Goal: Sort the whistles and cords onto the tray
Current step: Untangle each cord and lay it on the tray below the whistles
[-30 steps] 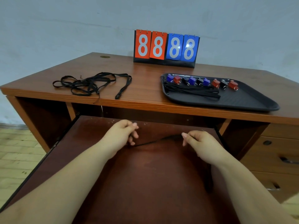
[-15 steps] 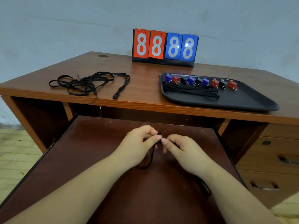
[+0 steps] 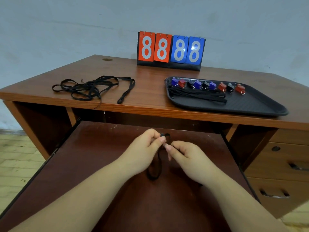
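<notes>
Over the pull-out shelf below the desk, left hand (image 3: 145, 149) and right hand (image 3: 187, 156) pinch one black cord (image 3: 154, 171), its loop hanging toward the person; the tray (image 3: 260, 104) lies beyond, up and right, nearer the right hand.

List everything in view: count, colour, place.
tray: 1, black, right side of the desk top
whistles: 9 in a row along the tray's far edge; 3 purple, 3 red, 3 black
bundled cords: black, on the tray in front of the whistles; count unclear
loose cords: black tangle, left on the desk top; count unclear
scoreboard: 1, red and blue, reads 8888, back of the desk
desk: 1, brown wood, shelf pulled out
held cord: 1, black, above the shelf
left hand: pinches the held cord
right hand: pinches the same cord
</notes>
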Available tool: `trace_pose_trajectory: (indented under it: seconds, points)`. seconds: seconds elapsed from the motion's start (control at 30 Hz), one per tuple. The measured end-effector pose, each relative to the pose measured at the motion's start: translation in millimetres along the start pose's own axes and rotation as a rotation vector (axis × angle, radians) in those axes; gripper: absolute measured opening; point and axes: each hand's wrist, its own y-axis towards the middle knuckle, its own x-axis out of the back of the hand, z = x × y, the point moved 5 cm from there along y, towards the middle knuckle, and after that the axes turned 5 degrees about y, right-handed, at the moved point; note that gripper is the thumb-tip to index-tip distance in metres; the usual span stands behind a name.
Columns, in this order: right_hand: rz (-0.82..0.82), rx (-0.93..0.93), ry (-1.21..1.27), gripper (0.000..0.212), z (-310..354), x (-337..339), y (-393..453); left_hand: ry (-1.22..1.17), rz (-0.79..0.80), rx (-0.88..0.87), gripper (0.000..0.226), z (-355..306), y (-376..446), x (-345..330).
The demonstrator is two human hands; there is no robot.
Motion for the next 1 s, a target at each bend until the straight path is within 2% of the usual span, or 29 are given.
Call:
trace_pose_trajectory:
  seconds: [0.13, 0.23, 0.3, 0.33, 0.37, 0.43, 0.47, 0.53, 0.63, 0.7, 0.8, 0.9, 0.97, 1.0]
  points:
    - [0.019, 0.01, -0.012, 0.036, 4.7, -3.1, -1.0, -0.046, 0.1, 0.045, 0.017, 2.3, -2.3, -7.2]
    - [-0.028, -0.057, -0.073, 0.034, -1.9, 6.5, -0.4, -0.038, -0.027, 0.088, 0.018, 10.6, 2.5, 3.7]
    - [-0.074, -0.194, -0.193, 0.021, -15.8, 17.0, 0.1, -0.014, -0.123, 0.093, 0.018, 10.6, 3.7, 14.1]
    - [-0.096, -0.289, -0.26, 0.026, -23.7, 22.4, -1.2, -0.033, -0.154, 0.091, 0.018, 9.5, 3.4, 18.1]
    - [-0.119, -0.343, -0.304, 0.039, -27.9, 26.6, -2.7, -0.07, -0.171, 0.089, 0.017, 8.1, 2.5, 20.9]
    - [-0.194, -0.26, -0.247, 0.056, -22.1, 31.1, -1.8, -0.152, -0.183, 0.076, 0.015, 5.0, 0.8, 22.3]
    - [-0.217, -0.176, -0.151, 0.054, -12.9, 29.6, -1.1, -0.192, -0.18, 0.068, 0.013, 3.5, 0.4, 21.0]
    - [-0.17, -0.059, 0.063, 0.039, 2.1, 16.9, -0.3, -0.267, -0.161, 0.033, 0.01, -1.4, -0.4, 16.6]
    - [-0.025, -0.009, 0.23, 0.012, 12.7, -6.2, -0.7, -0.324, -0.139, 0.013, 0.01, -7.8, -3.1, 10.1]
    - [0.027, -0.003, 0.323, 0.021, 16.8, -11.4, -2.0, -0.424, -0.114, 0.053, 0.016, -10.9, -4.8, 6.1]
    - [0.052, -0.065, 0.417, 0.027, 14.8, -9.2, -1.4, -0.827, -0.062, 0.155, 0.024, -12.8, -3.1, 4.2]
    - [0.118, -0.115, 0.304, 0.029, 4.9, -10.0, -1.8, -1.097, -0.053, 0.174, 0.024, -16.0, 0.2, 11.8]
    - [0.158, -0.138, 0.14, 0.033, 0.6, -5.2, -2.4, -1.039, -0.079, 0.175, 0.022, -11.8, 2.9, 19.5]
    - [0.171, -0.148, 0.072, 0.034, -1.2, -1.2, -2.7, -0.889, -0.095, 0.141, 0.021, -7.5, 4.7, 24.9]
